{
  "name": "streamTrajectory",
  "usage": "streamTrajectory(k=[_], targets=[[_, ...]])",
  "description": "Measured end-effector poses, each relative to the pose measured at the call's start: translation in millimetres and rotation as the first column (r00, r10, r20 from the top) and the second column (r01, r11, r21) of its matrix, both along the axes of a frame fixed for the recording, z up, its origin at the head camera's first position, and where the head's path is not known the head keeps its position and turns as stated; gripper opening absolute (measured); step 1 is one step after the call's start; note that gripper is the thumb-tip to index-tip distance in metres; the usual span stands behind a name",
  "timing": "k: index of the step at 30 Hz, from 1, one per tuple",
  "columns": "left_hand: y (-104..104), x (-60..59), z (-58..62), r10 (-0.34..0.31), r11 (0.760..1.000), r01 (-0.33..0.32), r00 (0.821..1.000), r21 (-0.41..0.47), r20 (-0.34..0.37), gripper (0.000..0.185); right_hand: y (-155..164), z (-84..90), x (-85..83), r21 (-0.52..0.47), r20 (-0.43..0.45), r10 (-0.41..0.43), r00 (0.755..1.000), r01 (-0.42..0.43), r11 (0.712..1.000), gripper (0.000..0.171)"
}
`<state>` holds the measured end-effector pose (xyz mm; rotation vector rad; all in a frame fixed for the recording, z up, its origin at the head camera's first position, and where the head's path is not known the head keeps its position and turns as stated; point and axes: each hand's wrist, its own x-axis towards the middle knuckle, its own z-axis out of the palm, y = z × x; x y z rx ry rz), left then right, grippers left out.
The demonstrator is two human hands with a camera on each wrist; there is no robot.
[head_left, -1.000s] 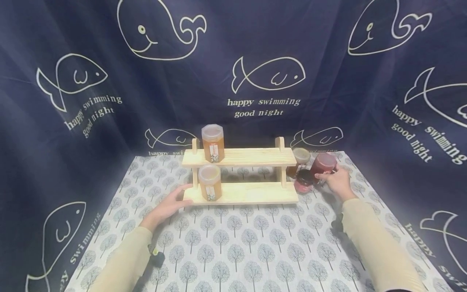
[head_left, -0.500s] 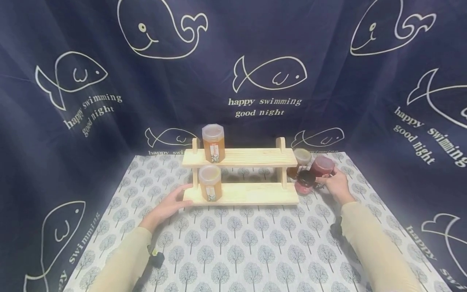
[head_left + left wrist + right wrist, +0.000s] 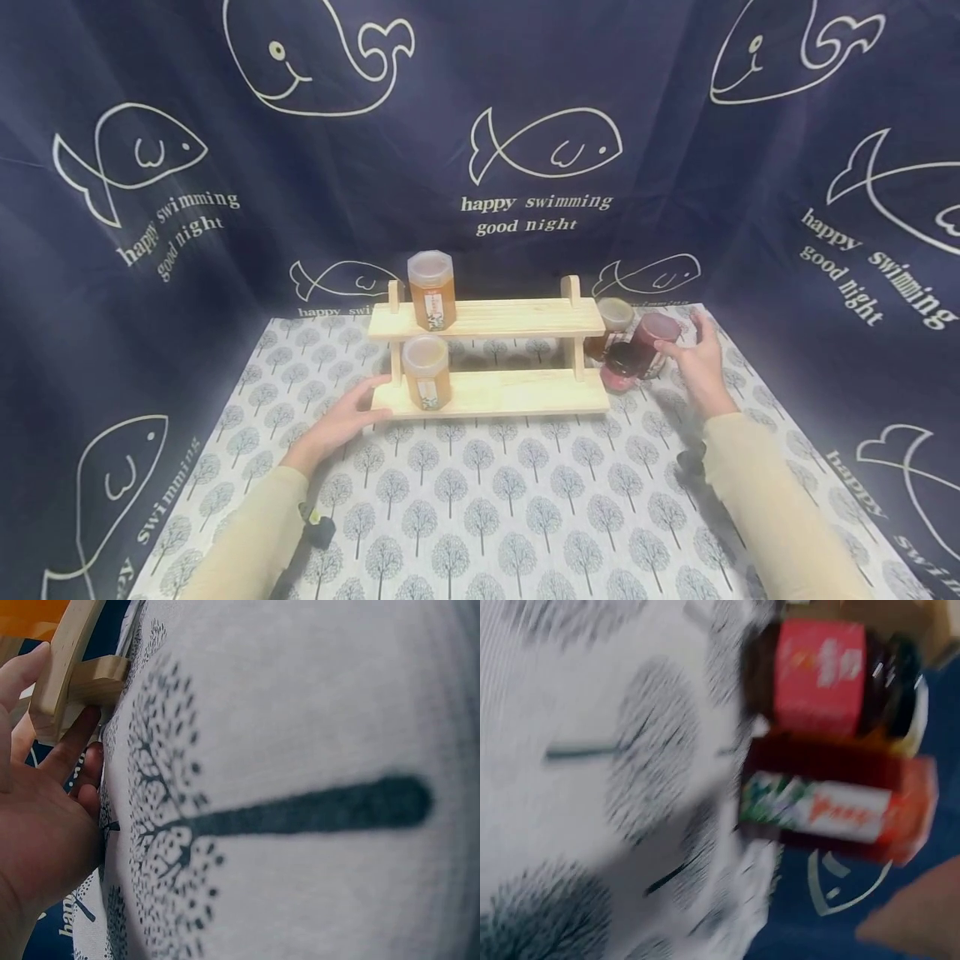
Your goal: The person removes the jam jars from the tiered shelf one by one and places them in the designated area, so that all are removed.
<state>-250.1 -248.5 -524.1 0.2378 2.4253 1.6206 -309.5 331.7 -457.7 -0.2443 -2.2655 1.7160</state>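
Observation:
My left hand [image 3: 345,419] grips the left end of the lower board of a two-tier wooden shelf [image 3: 525,392]. In the left wrist view, thumb and fingers lie on either side of the board [image 3: 64,675]. At the right, my right hand [image 3: 697,367] is spread beside a tall dark red jar [image 3: 652,343], its thumb right at the jar's edge and its fingers off to the right. The right wrist view, blurred, shows the jar's white label [image 3: 847,811] and part of the hand [image 3: 922,915] apart from it. A small jar with a black lid [image 3: 621,360] stands against the red jar.
One honey-coloured jar [image 3: 432,304] stands on the shelf's upper left, another [image 3: 427,383] on its lower left. A brown jar with a pale lid [image 3: 615,315] stands behind the small jar, by the shelf's right end. A dark blue curtain [image 3: 540,50] hangs behind the tree-print tablecloth [image 3: 480,500].
The right hand has let go of the tall dark red jar, its fingers opening away to the right. The red jar has shifted slightly left, towards the small jar. The left hand keeps its grip.

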Motion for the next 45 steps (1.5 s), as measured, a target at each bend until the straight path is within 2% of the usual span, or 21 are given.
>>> streamTrajectory(k=[4,8,11,15,17,20,25,34,38,45], targets=[[-0.8,-0.7,-2.2,0.003,1.0,-0.003,1.0,-0.01,0.0,0.074,-25.7,15.1,12.8,0.039,-0.122,-0.139,0.983,0.145,0.989,0.086],[-2.2,-1.7,-4.4,0.007,1.0,-0.007,1.0,-0.015,0.001,0.075,-54.9,24.7,25.0,0.047,-0.212,-0.181,0.96,0.195,0.98,0.081],[-3.0,-2.4,-4.4,0.011,1.0,-0.011,1.0,-0.02,0.004,0.076,-78.1,29.6,34.3,-0.014,-0.225,-0.144,0.964,0.145,0.989,0.08],[-2.6,-3.5,-3.7,0.017,0.999,-0.017,1.0,-0.034,0.007,0.077,-112.9,33.7,48.3,-0.1,-0.226,-0.059,0.972,0.038,0.994,0.079],[-2.6,-3.4,-3.2,0.018,0.999,-0.018,1.0,-0.043,0.004,0.077,-130.2,33.6,54.2,-0.114,-0.232,-0.02,0.973,-0.007,0.994,0.076],[-1.9,-3.4,-2.7,0.024,0.999,-0.024,1.0,-0.048,0.009,0.076,-151.8,30.8,59.4,-0.137,-0.243,0.043,0.969,-0.078,0.988,0.072],[-1.6,-2.5,-2.5,0.018,0.999,-0.017,1.0,-0.037,0.012,0.075,-179.2,22.8,60.6,-0.18,-0.21,0.145,0.967,-0.184,0.966,0.071],[-0.9,-1.1,3.7,0.014,0.999,-0.013,1.0,-0.044,0.006,0.078,-221.8,13.9,66.5,-0.141,-0.128,0.245,0.961,-0.263,0.955,0.067],[-1.8,-1.7,5.2,0.019,0.999,-0.019,1.0,-0.046,0.0,0.078,-245.0,12.5,66.3,-0.147,-0.102,0.314,0.944,-0.326,0.934,0.068],[-0.3,-2.6,-0.5,0.004,0.999,-0.004,1.0,-0.04,0.0,0.077,-281.1,3.2,66.0,-0.094,-0.045,0.46,0.887,-0.462,0.882,0.08]])
